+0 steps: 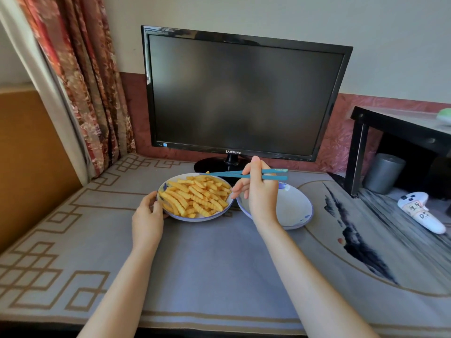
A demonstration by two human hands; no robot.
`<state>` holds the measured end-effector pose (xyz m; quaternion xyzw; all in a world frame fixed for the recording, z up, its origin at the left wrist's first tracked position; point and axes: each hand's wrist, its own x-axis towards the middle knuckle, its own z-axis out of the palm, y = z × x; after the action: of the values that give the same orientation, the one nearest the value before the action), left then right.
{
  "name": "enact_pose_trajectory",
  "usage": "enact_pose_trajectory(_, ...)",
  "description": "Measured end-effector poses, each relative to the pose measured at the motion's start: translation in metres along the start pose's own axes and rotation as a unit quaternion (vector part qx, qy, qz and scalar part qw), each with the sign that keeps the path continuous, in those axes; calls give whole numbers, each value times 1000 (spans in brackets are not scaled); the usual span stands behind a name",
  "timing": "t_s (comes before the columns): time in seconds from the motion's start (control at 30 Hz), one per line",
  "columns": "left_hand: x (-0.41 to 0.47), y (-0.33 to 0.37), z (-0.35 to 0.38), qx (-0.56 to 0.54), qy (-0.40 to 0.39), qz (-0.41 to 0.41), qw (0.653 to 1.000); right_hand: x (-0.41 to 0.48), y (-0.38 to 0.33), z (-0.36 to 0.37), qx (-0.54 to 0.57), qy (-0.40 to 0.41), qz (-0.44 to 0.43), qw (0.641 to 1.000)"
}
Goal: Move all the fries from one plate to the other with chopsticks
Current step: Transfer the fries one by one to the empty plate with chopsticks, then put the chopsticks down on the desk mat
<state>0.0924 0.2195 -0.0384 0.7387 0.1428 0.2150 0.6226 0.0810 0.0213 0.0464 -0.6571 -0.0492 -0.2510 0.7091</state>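
Left hand (147, 215) is gripping the full plate (195, 219) by its rim, right hand (260, 193) is pinching chopsticks (227, 174) over its fries (195, 196), partly hiding the empty plate (292, 206) beside it.

Home room: floral curtain (80, 76), monitor (241, 93) on cloth-covered table (195, 264), wallpapered wall

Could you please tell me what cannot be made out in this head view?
Head view, all four:
- Blue plastic chopsticks: whether the tips pinch a fry, too small to tell.
- Empty white plate with blue pattern: left part hidden by the right hand.
- Left hand: fingertips hidden under the white plate of crinkle-cut fries.
- Green object on the black shelf: cut off by the right edge.
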Motion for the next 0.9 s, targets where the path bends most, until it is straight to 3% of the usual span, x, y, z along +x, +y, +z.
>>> enact_pose_trajectory(0.23,-2,1,-1,2,-1,0,1000,-6,-9,-31,8,19,-13,1000)
enact_pose_trajectory(0.63,-3,2,0,29,8,-3,1000,-28,6,-146,-32,157,-11,987)
enact_pose_trajectory(0.9,-18,23,-8,4,177,96,980,-37,4,-155,16,196,3,981)
